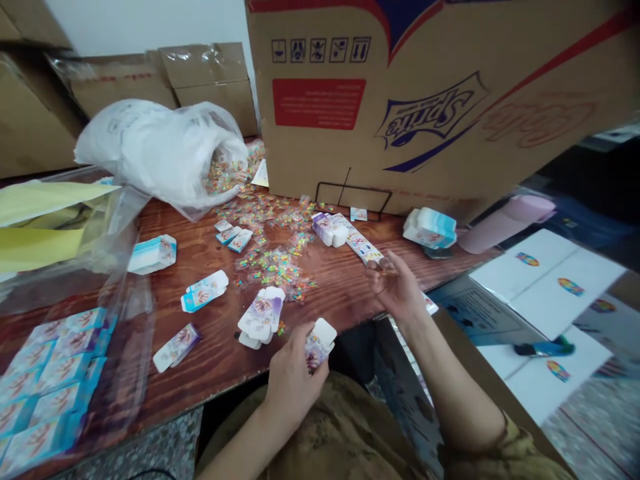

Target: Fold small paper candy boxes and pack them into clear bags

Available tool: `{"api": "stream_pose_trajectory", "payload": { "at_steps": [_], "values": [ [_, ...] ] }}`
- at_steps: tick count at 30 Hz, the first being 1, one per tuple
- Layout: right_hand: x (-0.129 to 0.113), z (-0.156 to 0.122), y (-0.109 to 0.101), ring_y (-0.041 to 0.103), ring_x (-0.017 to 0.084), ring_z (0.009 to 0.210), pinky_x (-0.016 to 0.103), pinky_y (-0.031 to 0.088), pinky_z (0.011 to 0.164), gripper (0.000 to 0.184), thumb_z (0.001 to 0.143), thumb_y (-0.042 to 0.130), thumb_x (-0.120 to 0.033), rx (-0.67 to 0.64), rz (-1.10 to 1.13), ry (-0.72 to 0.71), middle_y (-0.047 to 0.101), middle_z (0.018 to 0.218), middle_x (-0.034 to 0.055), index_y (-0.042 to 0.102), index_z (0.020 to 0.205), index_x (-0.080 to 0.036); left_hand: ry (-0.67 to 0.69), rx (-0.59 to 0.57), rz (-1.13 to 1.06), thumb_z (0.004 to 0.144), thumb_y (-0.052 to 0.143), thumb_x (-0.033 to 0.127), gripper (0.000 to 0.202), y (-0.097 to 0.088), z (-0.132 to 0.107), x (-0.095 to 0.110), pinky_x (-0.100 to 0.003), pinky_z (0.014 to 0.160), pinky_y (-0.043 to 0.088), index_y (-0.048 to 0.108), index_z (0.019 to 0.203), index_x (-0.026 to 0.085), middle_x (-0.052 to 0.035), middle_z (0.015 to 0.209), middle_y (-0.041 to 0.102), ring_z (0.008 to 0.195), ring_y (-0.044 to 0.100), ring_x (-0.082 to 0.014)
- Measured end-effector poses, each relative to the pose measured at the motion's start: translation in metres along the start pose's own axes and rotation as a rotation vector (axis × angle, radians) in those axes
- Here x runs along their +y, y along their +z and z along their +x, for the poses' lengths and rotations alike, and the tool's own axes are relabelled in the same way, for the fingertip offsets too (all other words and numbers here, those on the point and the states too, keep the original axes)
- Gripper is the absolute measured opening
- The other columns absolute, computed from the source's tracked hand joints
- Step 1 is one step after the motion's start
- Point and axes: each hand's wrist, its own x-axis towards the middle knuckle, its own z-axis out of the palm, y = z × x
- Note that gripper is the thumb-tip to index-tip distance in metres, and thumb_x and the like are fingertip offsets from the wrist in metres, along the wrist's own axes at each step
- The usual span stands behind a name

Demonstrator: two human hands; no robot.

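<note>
Lying far left of both sets of fingers, a clear plastic bag (60,373) packed with flat blue-and-white cartons in rows. Behind it, well beyond the fingers, a white plastic bag (155,150) on its side, mouth toward the table middle, spilling small multicoloured sweets (273,263) across the wooden table (210,253). Scattered between bag and fingers: several small folded cartons, a blue-and-white one (204,291) and a purple-and-white stack (261,317) just left of the left fingers.

Gripped in the left hand (293,373), at the table's near edge, a small purple-and-white carton (319,343); fingers closed around its lower half, the open white flap poking out above the fingertips.

Held to the right and further out, the right hand (395,287), palm up, fingers loosely curled and apart; something tiny possibly pinched at the fingertips, too small to tell. Just beyond those fingertips, a long printed carton strip (365,247) and more small boxes.

Standing behind everything, a big cardboard box (440,100) printed upside down; contents hidden. Right of the right fingers, a white-and-blue packet (430,228) and a pink tube (505,220).
</note>
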Motion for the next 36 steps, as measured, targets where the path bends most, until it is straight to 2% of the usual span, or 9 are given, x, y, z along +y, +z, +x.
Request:
{"api": "stream_pose_trajectory", "payload": {
  "at_steps": [3, 5, 9, 11, 17, 22, 25, 29, 36],
  "values": [
    [-0.008, 0.034, -0.023, 0.050, 0.013, 0.050, 0.027, 0.047, 0.051, 0.051, 0.072, 0.060, -0.071, 0.238, -0.617, -0.216, 0.052, 0.056, -0.0015, 0.051, 0.061, -0.022, -0.011, -0.044, -0.035, 0.076, 0.062, 0.016, 0.047, 0.002, -0.001, 0.002, -0.037, 0.088, 0.053, 0.053, 0.122, 0.022, -0.0071, 0.116, 0.069, 0.100, 0.069, -0.0241],
    [-0.013, 0.052, -0.033, 0.061, 0.021, 0.065, 0.032, 0.049, 0.061, 0.049, 0.066, 0.071, -0.067, 0.301, -0.960, -0.233, 0.061, 0.063, 0.0044, 0.062, 0.071, -0.019, 0.011, -0.039, -0.074, 0.078, 0.062, 0.019, 0.047, 0.003, 0.000, 0.003, -0.037, 0.091, 0.053, 0.053, 0.124, 0.022, -0.0079, 0.119, 0.068, 0.104, 0.068, -0.0245],
    [-0.015, 0.071, -0.035, 0.068, 0.033, 0.091, 0.038, 0.049, 0.073, 0.054, 0.068, 0.071, -0.064, 0.208, -1.726, 0.005, 0.072, 0.092, 0.0173, 0.071, 0.091, -0.015, 0.111, -0.016, -0.142, 0.085, 0.059, 0.026, 0.052, 0.002, 0.001, 0.002, -0.039, 0.099, 0.049, 0.046, 0.134, 0.020, -0.0118, 0.133, 0.061, 0.119, 0.062, -0.0248],
    [-0.013, 0.072, -0.031, 0.068, 0.034, 0.094, 0.038, 0.049, 0.073, 0.053, 0.071, 0.069, -0.063, 0.157, -1.823, 0.066, 0.072, 0.098, 0.0193, 0.072, 0.093, -0.015, 0.158, -0.006, -0.168, 0.086, 0.058, 0.027, 0.053, 0.000, 0.001, 0.002, -0.040, 0.104, 0.047, 0.044, 0.136, 0.019, -0.0135, 0.137, 0.058, 0.125, 0.058, -0.0250],
    [-0.021, 0.066, -0.031, 0.068, 0.036, 0.096, 0.039, 0.048, 0.073, 0.058, 0.077, 0.062, -0.065, 0.296, -1.785, -0.003, 0.072, 0.101, 0.0188, 0.068, 0.109, -0.016, 0.047, -0.022, -0.330, 0.074, 0.062, 0.017, 0.047, -0.002, 0.001, 0.005, -0.034, 0.087, 0.053, 0.054, 0.121, 0.019, -0.0086, 0.111, 0.069, 0.095, 0.067, -0.0209],
    [-0.039, 0.038, -0.031, 0.067, 0.031, 0.082, 0.037, 0.048, 0.069, 0.072, 0.066, 0.071, -0.069, 0.493, -1.385, -0.265, 0.070, 0.080, 0.0100, 0.058, 0.114, -0.015, -0.096, 0.065, -0.557, 0.071, 0.068, 0.024, 0.028, -0.011, 0.014, 0.014, -0.025, 0.065, 0.050, 0.059, 0.097, 0.017, 0.0017, 0.074, 0.062, 0.067, 0.059, -0.0136],
    [-0.035, 0.001, -0.010, 0.064, 0.024, 0.066, 0.033, 0.047, 0.060, 0.071, 0.058, 0.075, -0.069, 0.398, -1.095, -0.456, 0.066, 0.073, 0.0038, 0.055, 0.103, -0.018, -0.093, 0.095, -0.737, 0.072, 0.072, 0.029, 0.025, -0.017, 0.029, 0.030, -0.024, 0.066, 0.049, 0.056, 0.088, 0.018, 0.0031, 0.070, 0.060, 0.065, 0.059, -0.0119],
    [-0.012, -0.053, 0.035, 0.049, 0.015, 0.042, 0.026, 0.038, 0.047, 0.061, 0.070, 0.073, -0.062, 0.155, -0.928, -0.520, 0.051, 0.051, -0.0096, 0.047, 0.108, -0.022, -0.077, 0.120, -0.964, 0.071, 0.075, 0.030, 0.029, -0.015, 0.046, 0.055, -0.030, 0.086, 0.052, 0.055, 0.090, 0.018, -0.0039, 0.092, 0.070, 0.087, 0.067, -0.0168],
    [-0.011, -0.085, 0.058, 0.051, 0.014, 0.045, 0.026, 0.043, 0.048, 0.049, 0.079, 0.069, -0.056, -0.059, -0.930, -0.676, 0.051, 0.053, -0.0069, 0.059, 0.115, -0.026, -0.132, 0.326, -1.129, 0.066, 0.078, 0.025, 0.040, -0.022, 0.059, 0.056, -0.034, 0.089, 0.052, 0.062, 0.101, 0.017, -0.0042, 0.100, 0.072, 0.092, 0.068, -0.0195]
  ]
}}
